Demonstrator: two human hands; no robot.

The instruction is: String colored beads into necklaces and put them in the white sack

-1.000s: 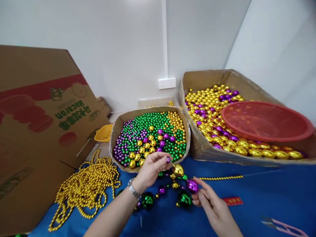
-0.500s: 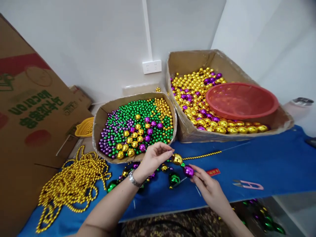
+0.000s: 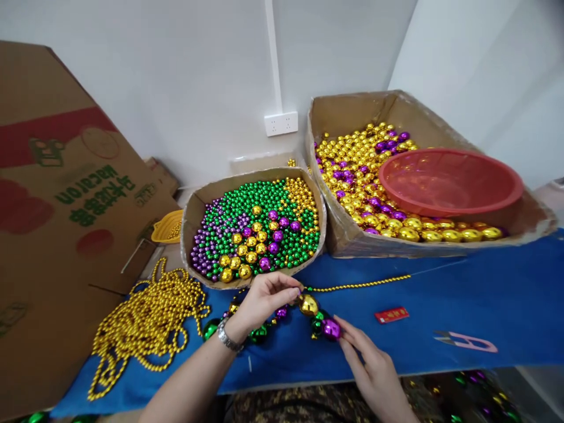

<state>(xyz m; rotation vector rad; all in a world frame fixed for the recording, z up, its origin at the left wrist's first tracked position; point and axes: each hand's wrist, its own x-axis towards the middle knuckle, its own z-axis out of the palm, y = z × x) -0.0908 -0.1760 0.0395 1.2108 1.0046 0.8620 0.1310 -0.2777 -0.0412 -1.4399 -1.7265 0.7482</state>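
The fingers of the left hand [image 3: 264, 305] are pinched together on the strand [image 3: 319, 316] beside its gold bead [image 3: 309, 304], while those of the right hand [image 3: 372, 361] are clamped on its purple bead [image 3: 331, 330], between the small box [image 3: 258, 284] and the front of the bench [image 3: 423, 352]. If either grip slackens, I judge the smooth beads could slide or twist out of line. The strand could also snag on the gold chain [image 3: 361, 284] lying just behind it.

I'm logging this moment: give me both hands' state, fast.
Left hand: closed in a pinch beside a gold bead; what it grips is too small to tell.
Right hand: closed, holding a purple bead.
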